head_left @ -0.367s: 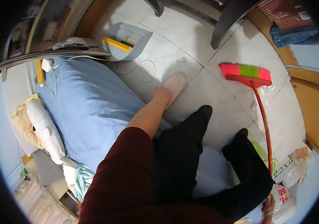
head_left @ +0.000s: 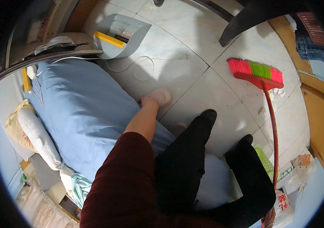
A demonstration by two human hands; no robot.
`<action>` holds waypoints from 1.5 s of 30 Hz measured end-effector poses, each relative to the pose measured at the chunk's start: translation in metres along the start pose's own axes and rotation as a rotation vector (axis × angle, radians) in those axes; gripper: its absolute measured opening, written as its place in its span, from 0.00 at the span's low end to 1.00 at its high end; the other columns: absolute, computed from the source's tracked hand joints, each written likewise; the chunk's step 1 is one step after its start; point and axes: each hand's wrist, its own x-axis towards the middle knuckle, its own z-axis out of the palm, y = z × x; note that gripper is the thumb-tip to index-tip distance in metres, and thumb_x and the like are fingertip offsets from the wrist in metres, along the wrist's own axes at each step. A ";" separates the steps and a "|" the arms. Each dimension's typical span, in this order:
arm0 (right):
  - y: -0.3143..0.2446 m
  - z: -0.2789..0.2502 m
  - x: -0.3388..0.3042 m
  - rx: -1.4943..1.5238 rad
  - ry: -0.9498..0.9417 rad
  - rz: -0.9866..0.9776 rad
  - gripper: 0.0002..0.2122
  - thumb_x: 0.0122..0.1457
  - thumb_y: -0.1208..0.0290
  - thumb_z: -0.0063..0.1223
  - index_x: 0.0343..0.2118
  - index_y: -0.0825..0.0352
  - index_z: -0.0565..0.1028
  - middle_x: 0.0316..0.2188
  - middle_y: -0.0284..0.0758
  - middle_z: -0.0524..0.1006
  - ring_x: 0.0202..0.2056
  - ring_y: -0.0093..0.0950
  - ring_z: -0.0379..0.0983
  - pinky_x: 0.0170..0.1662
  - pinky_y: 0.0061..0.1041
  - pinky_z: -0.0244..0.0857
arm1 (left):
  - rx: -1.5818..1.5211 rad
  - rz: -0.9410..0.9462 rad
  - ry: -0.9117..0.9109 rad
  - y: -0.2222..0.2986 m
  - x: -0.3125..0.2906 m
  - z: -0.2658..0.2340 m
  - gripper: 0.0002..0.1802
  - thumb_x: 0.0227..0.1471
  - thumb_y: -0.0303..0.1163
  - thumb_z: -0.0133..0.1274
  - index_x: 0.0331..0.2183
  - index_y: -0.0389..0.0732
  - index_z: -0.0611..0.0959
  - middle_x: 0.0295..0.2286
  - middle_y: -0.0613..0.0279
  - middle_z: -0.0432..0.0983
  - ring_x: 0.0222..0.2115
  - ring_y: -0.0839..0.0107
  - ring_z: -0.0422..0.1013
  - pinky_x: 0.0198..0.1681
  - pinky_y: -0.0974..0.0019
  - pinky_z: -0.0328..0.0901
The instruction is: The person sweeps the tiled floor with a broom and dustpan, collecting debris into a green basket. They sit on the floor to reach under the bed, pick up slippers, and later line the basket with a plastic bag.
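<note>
Pale slipper (head_left: 164, 96) & L hand (head_left: 149, 102) have shifted twd 8 o'clock, nearer bed (head_left: 88, 106); L fingers look clamped on slipper, just 12 o'clock of view ctr. R hand (head_left: 270, 219), btw 4 & 5 o'clock, grips broom (head_left: 271, 121). Step's prob. shifting slipper; next likely needs clean release.

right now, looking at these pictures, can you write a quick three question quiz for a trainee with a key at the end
1. Short answer: what is the left hand touching?

2. True or false: the right hand holds the red broom handle.

3. Multiple choice: what colour is the toothed strip on the grey dustpan?
a) green
b) yellow
c) red

Key:
1. A pale pink slipper
2. True
3. b) yellow
</note>
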 end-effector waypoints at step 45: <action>-0.126 0.037 -0.102 -0.847 0.107 -0.992 0.16 0.59 0.55 0.45 0.32 0.66 0.73 0.13 0.36 0.71 0.15 0.29 0.68 0.19 0.28 0.60 | -0.717 -0.176 0.926 -0.173 -0.138 -0.142 0.12 0.43 0.33 0.51 0.33 0.46 0.82 0.31 0.53 0.77 0.35 0.54 0.72 0.39 0.56 0.67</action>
